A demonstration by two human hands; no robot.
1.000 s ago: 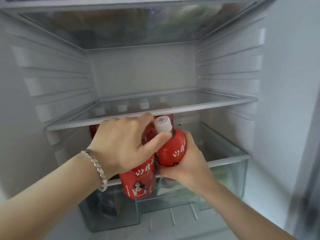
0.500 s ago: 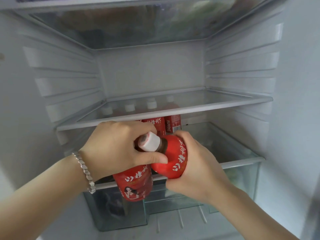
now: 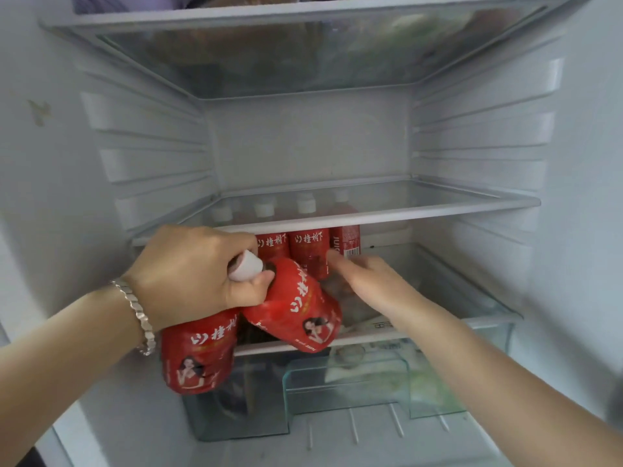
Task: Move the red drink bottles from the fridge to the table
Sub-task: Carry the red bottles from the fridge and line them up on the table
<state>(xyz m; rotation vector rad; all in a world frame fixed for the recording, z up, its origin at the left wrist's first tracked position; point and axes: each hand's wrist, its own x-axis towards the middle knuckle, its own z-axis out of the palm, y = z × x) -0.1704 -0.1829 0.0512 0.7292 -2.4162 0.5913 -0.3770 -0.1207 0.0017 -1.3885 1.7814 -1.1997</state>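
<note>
My left hand (image 3: 192, 267), with a silver bracelet on the wrist, grips two red drink bottles by their necks in front of the fridge shelf. One bottle (image 3: 197, 352) hangs down; the other (image 3: 296, 308) tilts to the right, its white cap between my thumb and fingers. My right hand (image 3: 364, 281) reaches into the shelf with its fingers extended, fingertips at a red bottle (image 3: 310, 251) standing at the back. More red bottles (image 3: 347, 241) stand in a row there, their white caps showing through the glass shelf above.
The glass shelf (image 3: 387, 210) sits just above the standing bottles. Below is a clear crisper drawer (image 3: 347, 379) with a glass lid holding pale items. A higher shelf (image 3: 303, 15) carries blurred food. White fridge walls close in left and right.
My right hand let go of the tilted bottle and reached back toward the standing bottles. My left hand now holds both bottles, which have dropped lower and tilted further.
</note>
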